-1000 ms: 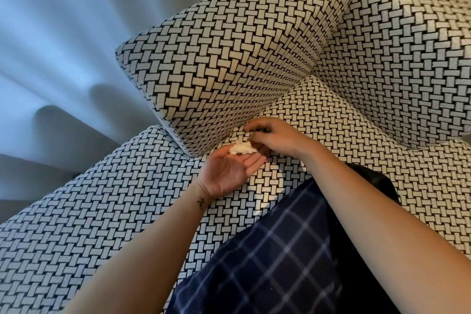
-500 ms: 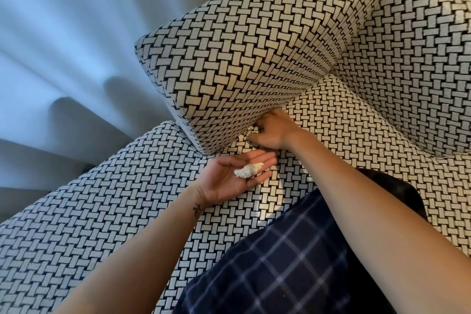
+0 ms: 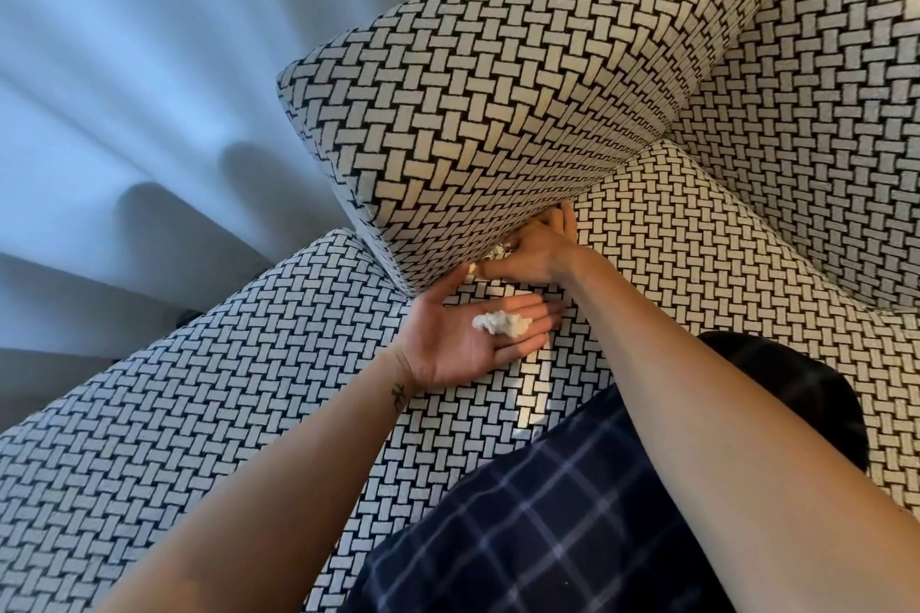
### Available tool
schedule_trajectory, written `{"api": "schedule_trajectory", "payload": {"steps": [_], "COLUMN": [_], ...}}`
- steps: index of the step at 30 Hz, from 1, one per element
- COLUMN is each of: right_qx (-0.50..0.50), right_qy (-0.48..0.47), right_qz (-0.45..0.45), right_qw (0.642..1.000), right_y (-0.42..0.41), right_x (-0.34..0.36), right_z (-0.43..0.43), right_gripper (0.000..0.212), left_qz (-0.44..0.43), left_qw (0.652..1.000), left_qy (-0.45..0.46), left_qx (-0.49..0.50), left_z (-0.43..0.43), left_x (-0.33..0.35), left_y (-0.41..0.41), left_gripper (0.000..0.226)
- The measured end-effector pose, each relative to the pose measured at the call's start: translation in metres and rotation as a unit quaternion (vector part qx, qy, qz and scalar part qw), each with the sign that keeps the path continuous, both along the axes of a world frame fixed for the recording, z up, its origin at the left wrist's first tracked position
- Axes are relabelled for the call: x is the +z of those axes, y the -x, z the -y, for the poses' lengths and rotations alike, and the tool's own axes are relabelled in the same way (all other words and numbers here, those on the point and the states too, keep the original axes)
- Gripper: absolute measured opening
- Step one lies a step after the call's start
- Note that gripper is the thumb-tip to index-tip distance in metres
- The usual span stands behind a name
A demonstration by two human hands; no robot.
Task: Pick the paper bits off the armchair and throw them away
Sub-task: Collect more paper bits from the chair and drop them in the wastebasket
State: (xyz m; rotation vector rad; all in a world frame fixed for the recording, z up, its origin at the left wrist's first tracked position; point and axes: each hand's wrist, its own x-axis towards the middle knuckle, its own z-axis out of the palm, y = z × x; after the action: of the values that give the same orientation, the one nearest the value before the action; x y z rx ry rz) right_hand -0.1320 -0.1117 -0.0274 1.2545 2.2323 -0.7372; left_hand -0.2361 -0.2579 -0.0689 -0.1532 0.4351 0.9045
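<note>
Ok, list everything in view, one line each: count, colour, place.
armchair: one, black-and-white weave, fills most of the view
wad: one, white paper, lying on the left palm
bits: a few, white paper, in the gap between armrest and seat, at the right thumb
curtain: one, pale blue-white, folds at the left behind the chair
trousers: one pair, navy check, bottom centre
dark cloth: one, black, right of the trousers; what it is cannot be told
left grip: one, palm up, flat over the seat
right grip: one, fingers tucked into the gap; hold on the bits unclear
</note>
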Motion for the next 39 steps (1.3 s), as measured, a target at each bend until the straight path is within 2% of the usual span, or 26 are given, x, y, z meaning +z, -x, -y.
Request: {"api": "schedule_trajectory", "payload": {"steps": [2, 5, 7, 9, 12, 18, 32, 39], "right_qx": [-0.001, 0.008, -0.004, -0.022, -0.021, -0.055, -0.068, -0.052], "right_qy": [0.004, 0.0, -0.025, -0.052, -0.091, -0.065, 0.032, 0.071], "right_qz": [-0.008, 0.047, 0.049, 0.003, -0.042, -0.115, -0.181, -0.193], "right_qw": [1.0, 0.999, 0.998, 0.998, 0.995, 0.99, 0.981, 0.977], "right_y": [-0.001, 0.01, 0.015, 0.014, 0.004, -0.006, -0.022, -0.035], "right_x": [0.0, -0.004, -0.01, -0.018, -0.026, -0.021, -0.003, 0.008], "right_z": [-0.001, -0.004, 0.001, 0.003, 0.006, 0.009, 0.008, 0.017], "right_gripper": [0.085, 0.106, 0.114, 0.106, 0.081, 0.047, 0.033, 0.034], "left_qz": [0.0, -0.005, -0.013, -0.015, -0.008, -0.031, -0.029, -0.065], "left_qw": [1.0, 1.0, 1.0, 1.0, 1.0, 0.999, 0.998, 0.998], "left_qy": [0.008, -0.005, -0.012, -0.017, 0.005, 0.029, 0.056, 0.019], "left_qx": [-0.003, -0.002, -0.007, -0.01, -0.012, -0.004, 0.003, 0.001], "left_z": [-0.001, -0.003, -0.003, -0.004, -0.004, -0.003, -0.002, -0.001], "left_x": [-0.002, 0.001, 0.001, 0.002, -0.001, 0.002, 0.003, -0.002], "left_y": [0.001, 0.001, 0.001, 0.0, -0.001, -0.001, 0.0, 0.0], "left_gripper": [0.092, 0.093, 0.091, 0.088, 0.08, 0.064, 0.057, 0.062]}}
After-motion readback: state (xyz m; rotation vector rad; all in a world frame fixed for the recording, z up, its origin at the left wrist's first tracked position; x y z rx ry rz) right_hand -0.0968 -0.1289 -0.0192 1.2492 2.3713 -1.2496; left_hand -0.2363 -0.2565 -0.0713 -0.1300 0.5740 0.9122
